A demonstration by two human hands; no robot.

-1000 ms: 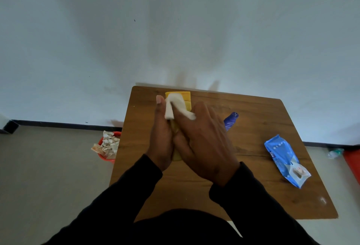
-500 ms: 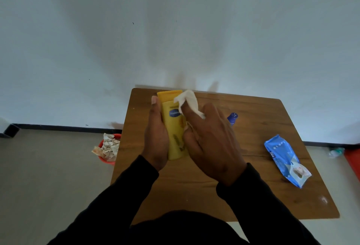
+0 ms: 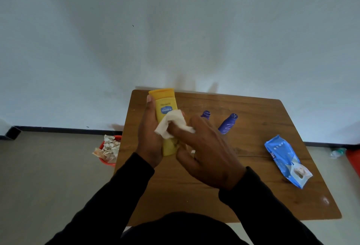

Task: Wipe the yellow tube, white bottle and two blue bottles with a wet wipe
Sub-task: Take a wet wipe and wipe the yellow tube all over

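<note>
One yellow tube [image 3: 165, 106], two blue bottles [image 3: 227, 126] [image 3: 205, 114], seemingly.

A plain room: small wooden table [image 3: 253, 166] against a bare white wall [image 3: 175, 30].

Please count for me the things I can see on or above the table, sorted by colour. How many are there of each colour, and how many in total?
Yellow: 1, the yellow tube, held by the left hand.
Blue: 3, two blue bottles and the wipes pack.
White: 1, the wet wipe in the right hand.
Total: 5. No white bottle is visible.
</note>
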